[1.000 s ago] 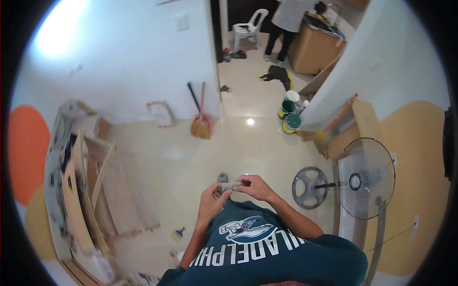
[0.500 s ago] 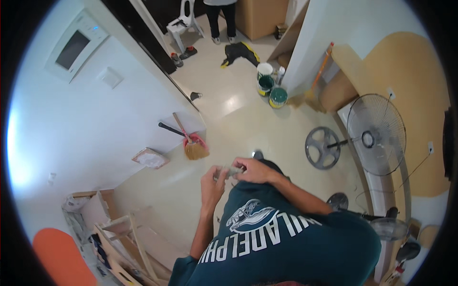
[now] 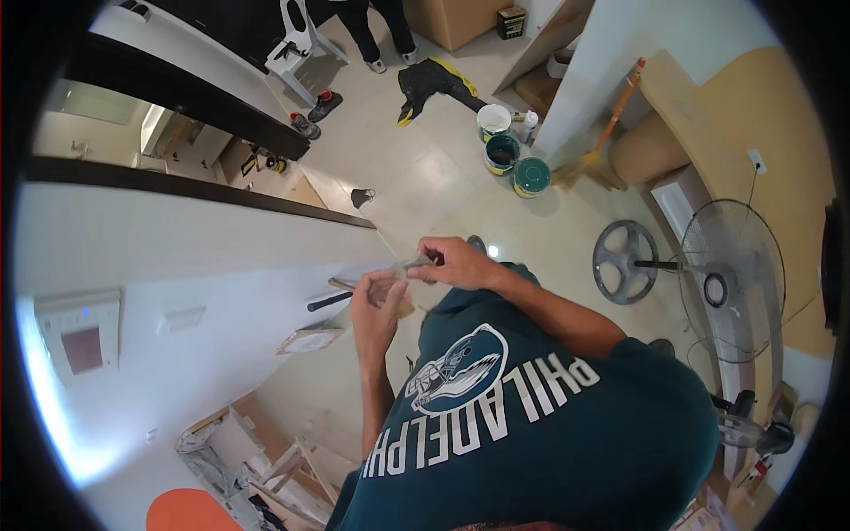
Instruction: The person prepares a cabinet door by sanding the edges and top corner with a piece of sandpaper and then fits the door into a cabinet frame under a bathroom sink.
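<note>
Both my hands are raised in front of my dark green printed shirt (image 3: 531, 434). Between them is a small greyish piece (image 3: 413, 263), thin and folded-looking; its kind is too small to make out. My right hand (image 3: 459, 265) pinches it between thumb and fingers from the right. On the other side, my left hand (image 3: 375, 301) has its fingers curled, with the fingertips at the piece's left edge. Part of the piece is hidden behind the fingers.
Paint buckets (image 3: 531, 178) stand ahead, near a broom (image 3: 591, 159) and a black-yellow cloth-like item (image 3: 434, 87). A standing fan (image 3: 728, 281) is on the right. Another person's legs (image 3: 376, 31) are beside a white chair (image 3: 301, 49). A wall intercom (image 3: 81, 341) hangs left.
My view has swung left, and a doorway with a room beyond now shows. My hands sit higher in the picture, still together at the greyish piece.
</note>
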Action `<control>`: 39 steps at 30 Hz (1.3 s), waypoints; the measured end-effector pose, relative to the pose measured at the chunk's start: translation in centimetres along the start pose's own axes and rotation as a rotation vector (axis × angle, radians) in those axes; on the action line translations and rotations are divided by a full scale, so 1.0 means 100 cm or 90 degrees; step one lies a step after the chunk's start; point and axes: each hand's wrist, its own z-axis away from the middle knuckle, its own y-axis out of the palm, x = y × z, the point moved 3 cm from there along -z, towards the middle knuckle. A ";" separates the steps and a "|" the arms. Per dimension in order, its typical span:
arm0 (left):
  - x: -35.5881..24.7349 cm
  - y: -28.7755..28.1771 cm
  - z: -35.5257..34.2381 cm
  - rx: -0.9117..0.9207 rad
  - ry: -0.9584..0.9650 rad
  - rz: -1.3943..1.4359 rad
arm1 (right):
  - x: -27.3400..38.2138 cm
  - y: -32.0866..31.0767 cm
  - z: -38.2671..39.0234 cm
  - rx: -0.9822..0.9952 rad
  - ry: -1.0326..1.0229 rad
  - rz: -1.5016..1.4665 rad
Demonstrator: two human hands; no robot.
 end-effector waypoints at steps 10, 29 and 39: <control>-0.072 0.064 -0.192 0.176 0.003 -0.068 | 0.048 -0.126 -0.113 -0.099 0.056 -0.166; -0.122 -0.040 -0.574 0.130 0.049 0.008 | 0.086 -0.238 -0.505 -0.117 0.071 -0.084; -0.138 -0.107 -0.707 0.042 -0.079 0.098 | 0.101 -0.243 -0.721 0.006 0.003 0.045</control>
